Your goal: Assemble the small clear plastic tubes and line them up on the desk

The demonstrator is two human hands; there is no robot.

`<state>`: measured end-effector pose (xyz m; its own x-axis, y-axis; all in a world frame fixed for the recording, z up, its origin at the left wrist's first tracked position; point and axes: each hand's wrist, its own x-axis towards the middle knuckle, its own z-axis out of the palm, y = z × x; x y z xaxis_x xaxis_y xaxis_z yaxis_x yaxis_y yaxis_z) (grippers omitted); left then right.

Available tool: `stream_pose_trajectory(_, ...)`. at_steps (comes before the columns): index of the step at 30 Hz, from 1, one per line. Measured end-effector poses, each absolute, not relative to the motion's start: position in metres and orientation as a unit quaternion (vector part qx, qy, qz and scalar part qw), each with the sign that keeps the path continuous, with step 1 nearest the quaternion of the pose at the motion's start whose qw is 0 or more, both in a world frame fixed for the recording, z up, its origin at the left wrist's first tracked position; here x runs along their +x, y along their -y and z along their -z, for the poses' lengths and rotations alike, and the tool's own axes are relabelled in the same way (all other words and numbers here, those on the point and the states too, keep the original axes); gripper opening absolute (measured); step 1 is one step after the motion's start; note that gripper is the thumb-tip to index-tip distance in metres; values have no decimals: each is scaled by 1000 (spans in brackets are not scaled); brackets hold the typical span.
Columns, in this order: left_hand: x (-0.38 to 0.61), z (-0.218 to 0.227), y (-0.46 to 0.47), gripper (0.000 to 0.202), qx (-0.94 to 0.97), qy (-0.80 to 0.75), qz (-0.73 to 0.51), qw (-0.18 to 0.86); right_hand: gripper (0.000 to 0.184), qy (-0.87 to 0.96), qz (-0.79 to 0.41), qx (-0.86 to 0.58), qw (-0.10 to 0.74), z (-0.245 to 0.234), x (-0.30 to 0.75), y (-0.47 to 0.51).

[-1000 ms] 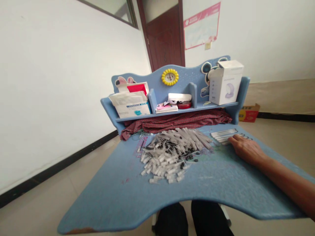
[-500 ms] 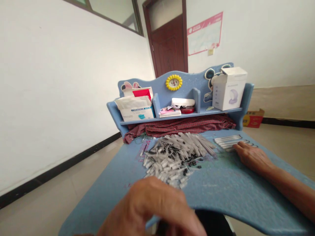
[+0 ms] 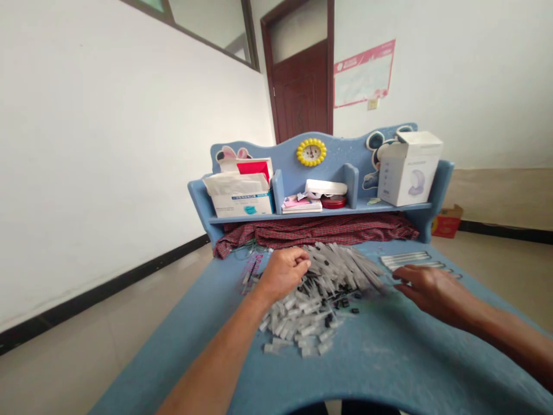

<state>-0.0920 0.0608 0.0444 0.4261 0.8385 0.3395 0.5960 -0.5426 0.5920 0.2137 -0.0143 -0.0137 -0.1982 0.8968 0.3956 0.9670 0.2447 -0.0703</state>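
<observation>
My left hand [image 3: 285, 272] is over the left side of a heap of translucent plastic pen parts [image 3: 341, 265]. Its fingers are curled in with the thumb against them, and whatever they may hold is hidden. Short clear caps [image 3: 298, 317] lie at the front of the heap, with small black plugs [image 3: 344, 302] among the parts. On the right, my right hand [image 3: 427, 288] hovers just in front of a row of slim whitish pens [image 3: 406, 258]. Thumb and fingers are bent but apart, with nothing plainly visible between them.
The blue desk [image 3: 389, 357] has a raised shelf at its back, carrying a mask box [image 3: 242, 203], a white carton [image 3: 410, 167] and a red round tin [image 3: 334, 202]. A checked cloth [image 3: 319, 229] is bunched beneath the shelf. A yellow flower clock [image 3: 311, 153] decorates the backboard.
My left hand has gone from close in front of the camera forward to the heap. My right hand has drawn slightly back from the row of pens. The view has shifted a little.
</observation>
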Motion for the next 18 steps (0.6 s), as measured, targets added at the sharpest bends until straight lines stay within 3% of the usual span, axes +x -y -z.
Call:
stream_pose_trajectory(4,-97,-33,-59,14,857,-402,-304,106,25,813,23,-562,151,-24,153,6)
stream_pose_trajectory(8,-104,-29,-55,15,869,-368,-327,53,29,785,41,-610,98,-48,102,-14)
stream_pose_trajectory(13,-109,-29,-52,17,858,-366,-360,14,32,779,51,-625,13,-55,75,-33)
stream_pose_trajectory(18,-110,-23,-55,15,870,-362,-333,-19,29,776,50,-629,15,-49,77,-38)
